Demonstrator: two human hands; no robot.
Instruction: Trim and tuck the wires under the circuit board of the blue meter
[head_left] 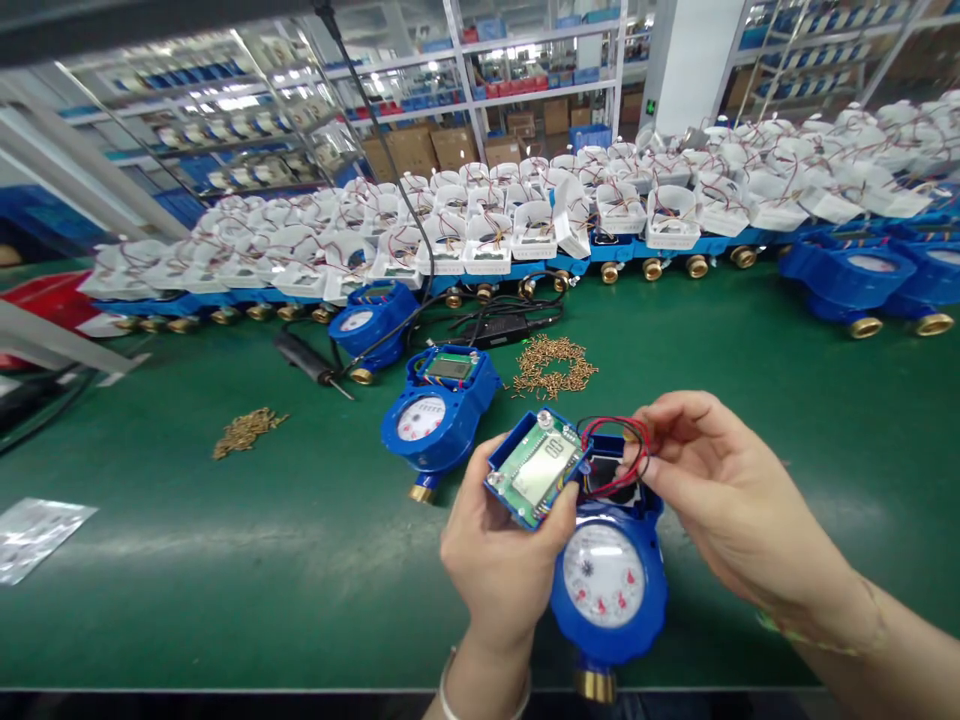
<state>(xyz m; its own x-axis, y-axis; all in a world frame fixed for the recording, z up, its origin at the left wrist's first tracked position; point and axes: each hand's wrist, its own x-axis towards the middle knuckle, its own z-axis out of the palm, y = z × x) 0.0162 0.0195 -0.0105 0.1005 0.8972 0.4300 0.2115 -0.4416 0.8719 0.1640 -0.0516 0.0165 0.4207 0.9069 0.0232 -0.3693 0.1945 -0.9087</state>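
While the left hand [501, 560] grips the lifted blue module [536, 468] by its edges, thumb on the near corner, fingers closed under the housing, the right hand [731, 490] pinches the red and black wires [619, 455] between thumb and forefinger, just beside the module. Module: tilted, display face up, held above the open cavity of the water meter [607, 580], which lies on the green table [300, 560] directly before the person, dial up and brass fitting toward the camera.

Handling, as judged: the meter body looks heavy and stiff, best left resting on the table; the module looks light but fragile, so take it by the plastic rim, not the exposed board or display. The wires are thin and soft; hold them along their length and avoid pulling at the joints.

Further out: a second meter [439, 410] to the left, a third [371, 325] behind it, two heaps of small brass parts [555, 365], a dark hand tool [307, 360], a plastic bag [37, 535] at far left, and rows of white-capped meters [525, 225] along the back.
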